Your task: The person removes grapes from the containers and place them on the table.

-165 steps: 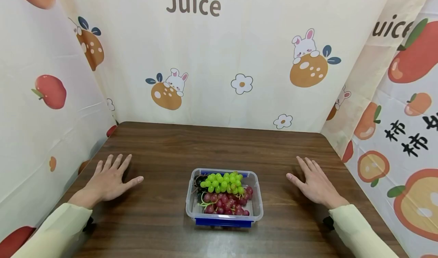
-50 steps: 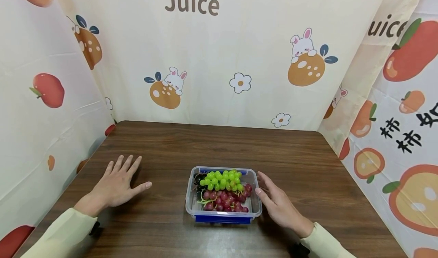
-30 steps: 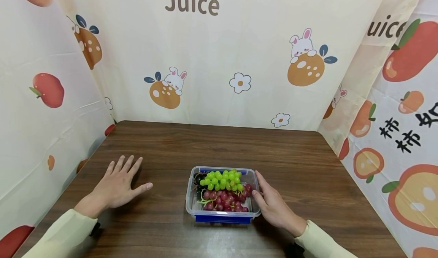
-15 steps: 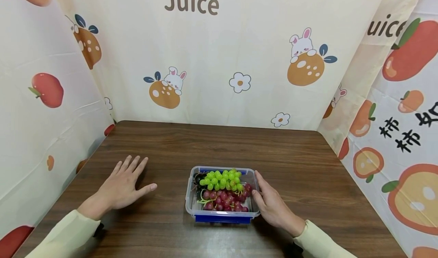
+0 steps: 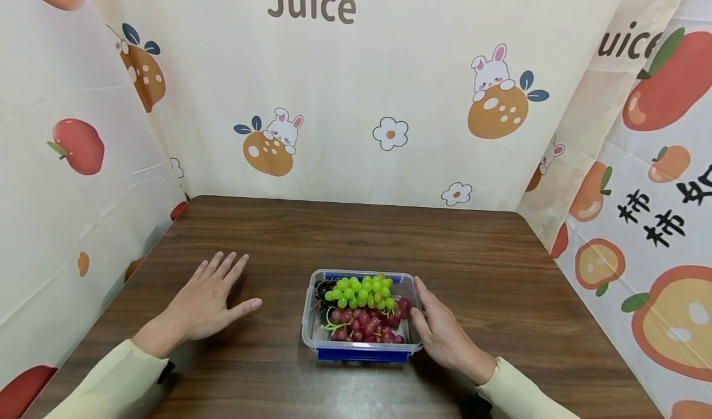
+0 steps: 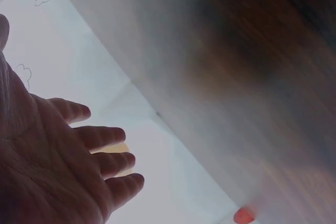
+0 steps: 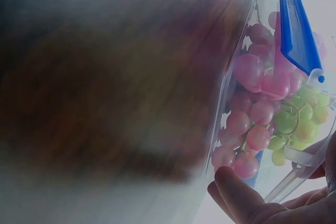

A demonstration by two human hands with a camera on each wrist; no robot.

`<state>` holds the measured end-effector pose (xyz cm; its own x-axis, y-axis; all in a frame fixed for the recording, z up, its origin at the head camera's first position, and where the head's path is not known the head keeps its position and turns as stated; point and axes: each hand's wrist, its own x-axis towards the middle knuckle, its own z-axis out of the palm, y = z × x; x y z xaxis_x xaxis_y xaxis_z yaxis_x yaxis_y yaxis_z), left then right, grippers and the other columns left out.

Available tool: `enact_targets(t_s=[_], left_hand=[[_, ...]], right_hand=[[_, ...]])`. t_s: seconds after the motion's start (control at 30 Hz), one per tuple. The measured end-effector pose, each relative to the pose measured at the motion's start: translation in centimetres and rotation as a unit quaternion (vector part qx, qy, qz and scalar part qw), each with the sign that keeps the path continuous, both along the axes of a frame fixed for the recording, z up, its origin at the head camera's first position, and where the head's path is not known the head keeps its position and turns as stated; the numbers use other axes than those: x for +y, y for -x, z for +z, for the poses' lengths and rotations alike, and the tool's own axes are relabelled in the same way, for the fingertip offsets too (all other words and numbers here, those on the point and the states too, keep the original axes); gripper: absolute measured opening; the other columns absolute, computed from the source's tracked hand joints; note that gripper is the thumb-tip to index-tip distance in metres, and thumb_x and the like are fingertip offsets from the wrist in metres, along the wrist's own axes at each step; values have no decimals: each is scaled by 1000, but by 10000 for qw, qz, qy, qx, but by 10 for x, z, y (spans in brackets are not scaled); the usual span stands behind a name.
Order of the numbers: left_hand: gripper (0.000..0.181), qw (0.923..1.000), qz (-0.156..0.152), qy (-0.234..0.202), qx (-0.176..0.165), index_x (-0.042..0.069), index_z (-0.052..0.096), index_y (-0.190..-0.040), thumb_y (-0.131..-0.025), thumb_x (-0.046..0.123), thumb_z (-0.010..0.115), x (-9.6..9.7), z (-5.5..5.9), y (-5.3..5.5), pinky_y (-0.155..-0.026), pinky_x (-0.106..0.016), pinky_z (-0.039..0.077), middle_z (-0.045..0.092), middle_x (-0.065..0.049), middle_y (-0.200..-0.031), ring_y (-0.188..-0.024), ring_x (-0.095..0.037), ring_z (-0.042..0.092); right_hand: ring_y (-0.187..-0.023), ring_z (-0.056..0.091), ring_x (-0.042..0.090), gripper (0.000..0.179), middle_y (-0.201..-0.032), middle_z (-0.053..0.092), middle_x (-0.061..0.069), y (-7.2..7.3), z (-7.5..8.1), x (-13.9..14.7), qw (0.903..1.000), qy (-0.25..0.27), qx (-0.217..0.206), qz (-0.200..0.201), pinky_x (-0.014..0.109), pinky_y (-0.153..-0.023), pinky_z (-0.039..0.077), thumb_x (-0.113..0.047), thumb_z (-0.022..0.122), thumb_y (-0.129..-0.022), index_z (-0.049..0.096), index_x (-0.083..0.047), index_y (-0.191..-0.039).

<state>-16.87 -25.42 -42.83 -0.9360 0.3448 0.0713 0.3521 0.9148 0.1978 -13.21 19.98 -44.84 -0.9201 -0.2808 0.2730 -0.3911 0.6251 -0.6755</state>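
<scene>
A clear plastic food container [image 5: 361, 347] with blue clips sits on the table. Inside lie green grapes [image 5: 361, 292], red grapes [image 5: 367, 329] and dark grapes [image 5: 324, 291]. My right hand [image 5: 445, 332] grips the container's right side, thumb over the rim and fingers along the outside wall. In the right wrist view, fingertips touch the container's lower edge beside the red grapes [image 7: 252, 114]. My left hand [image 5: 200, 298] is held over the table to the left of the container, apart from it, fingers straight and spread. The left wrist view shows its palm with nothing in it.
The brown wood-grain table [image 5: 334, 233] has rounded far corners. A fruit-printed cloth [image 5: 345, 97] hangs behind it and down both sides. Each wrist bears something black under the pale yellow sleeve.
My right hand has come in from the right side of the table to the container and now holds its right side. The left hand has drifted rightward, toward the container.
</scene>
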Motion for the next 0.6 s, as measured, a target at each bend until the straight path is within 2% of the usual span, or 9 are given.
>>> enact_targets(t_s=[0.37, 0.6], left_hand=[[100, 9999, -94, -74, 67, 4, 23, -162, -95, 74, 49, 7, 1, 0, -117, -67, 16, 25, -28, -163, -150, -51, 19], [100, 9998, -132, -100, 91, 3, 24, -162, -96, 74, 48, 11, 1, 0, -117, -66, 17, 26, -28, -163, -150, -50, 20]], right_hand=[[-137, 46, 39, 62, -154, 41, 31, -1, 1, 1, 9997, -214, -74, -80, 53, -105, 44, 2, 53, -102, 25, 10, -157], [-136, 48, 39, 62, -153, 41, 31, -1, 1, 1, 9998, -193, -73, -68, 52, -103, 45, 3, 52, -102, 24, 10, -157]])
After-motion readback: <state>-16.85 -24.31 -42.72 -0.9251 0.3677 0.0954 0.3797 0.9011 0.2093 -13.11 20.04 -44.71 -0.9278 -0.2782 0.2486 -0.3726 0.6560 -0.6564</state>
